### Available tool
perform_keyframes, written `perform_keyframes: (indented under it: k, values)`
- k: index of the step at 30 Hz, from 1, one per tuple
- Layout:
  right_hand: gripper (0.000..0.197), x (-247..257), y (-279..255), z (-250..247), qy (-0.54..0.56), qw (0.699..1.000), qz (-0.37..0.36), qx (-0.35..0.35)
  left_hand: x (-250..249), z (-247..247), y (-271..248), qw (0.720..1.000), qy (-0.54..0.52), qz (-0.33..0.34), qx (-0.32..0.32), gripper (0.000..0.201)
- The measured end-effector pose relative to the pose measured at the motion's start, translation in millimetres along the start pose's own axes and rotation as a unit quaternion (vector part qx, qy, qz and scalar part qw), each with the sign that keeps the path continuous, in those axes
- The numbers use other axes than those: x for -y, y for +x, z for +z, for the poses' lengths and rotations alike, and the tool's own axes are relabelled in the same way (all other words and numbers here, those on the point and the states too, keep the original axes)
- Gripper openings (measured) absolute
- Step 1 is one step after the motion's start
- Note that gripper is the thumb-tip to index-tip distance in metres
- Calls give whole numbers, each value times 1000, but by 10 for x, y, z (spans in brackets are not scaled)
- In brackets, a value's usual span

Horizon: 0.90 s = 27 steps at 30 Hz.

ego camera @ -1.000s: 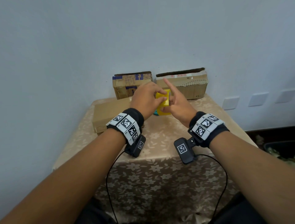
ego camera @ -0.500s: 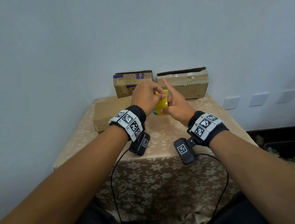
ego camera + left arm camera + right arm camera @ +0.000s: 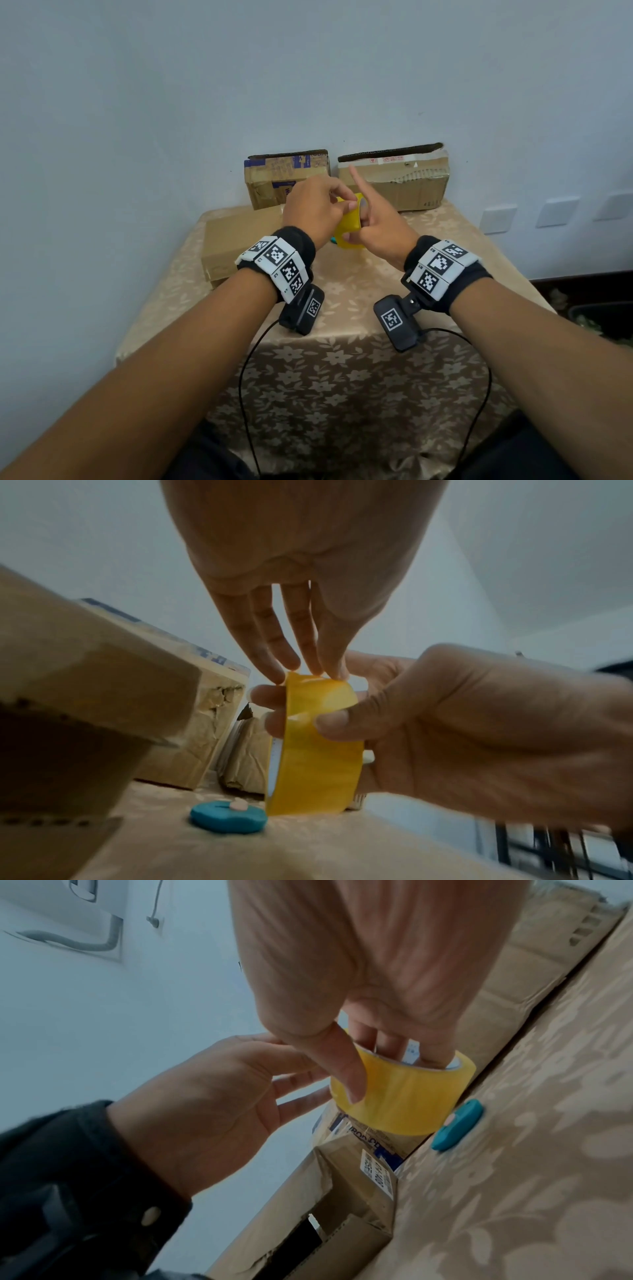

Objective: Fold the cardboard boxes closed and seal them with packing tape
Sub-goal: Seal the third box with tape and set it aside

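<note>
Above the desk [image 3: 342, 294], in front of three cardboard boxes [image 3: 394, 181], yellow tape roll [image 3: 315, 750] held on edge, core axis running left-right. Right hand [image 3: 376, 229] gripping it, fingers through the core, thumb outside. Left hand [image 3: 311, 209] fingers [image 3: 274, 647] pinching its top rim.

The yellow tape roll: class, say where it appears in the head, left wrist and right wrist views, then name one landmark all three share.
Head: the yellow tape roll sits just above centre, between both hands over the table.
Left wrist: centre, edge-on, in the right hand's grip.
Right wrist: right of centre, with fingers through its core.
Shared landmark: the small blue disc on the tablecloth below the roll.
</note>
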State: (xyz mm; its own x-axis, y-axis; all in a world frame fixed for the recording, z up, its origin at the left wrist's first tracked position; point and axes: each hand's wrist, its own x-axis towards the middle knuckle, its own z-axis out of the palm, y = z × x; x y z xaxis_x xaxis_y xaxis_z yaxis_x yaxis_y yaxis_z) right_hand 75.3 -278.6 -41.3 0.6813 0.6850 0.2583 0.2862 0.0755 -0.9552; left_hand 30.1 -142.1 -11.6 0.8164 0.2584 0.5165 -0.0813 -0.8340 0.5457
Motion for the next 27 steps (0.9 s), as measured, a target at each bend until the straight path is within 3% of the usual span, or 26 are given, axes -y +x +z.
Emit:
perform_keyframes:
  k: [10,16,18,23,27]
  values:
    - [112,14,-4,0,-30,998,2,51,-28,-79,114,991,12,-13,130,14]
    - [105,3,10,19,-18,999,-5,40,22,-50,78,997,6,0,72,11]
    - [107,11,10,15,-13,999,-7,35,30,-58,78,997,9,8,74,17]
    - [112,7,14,-2,0,999,-4,31,18,-70,63,998,-15,-2,59,4]
    - [113,-16,28,-12,-17,999,-1,38,8,-87,69,998,-25,-13,53,7]
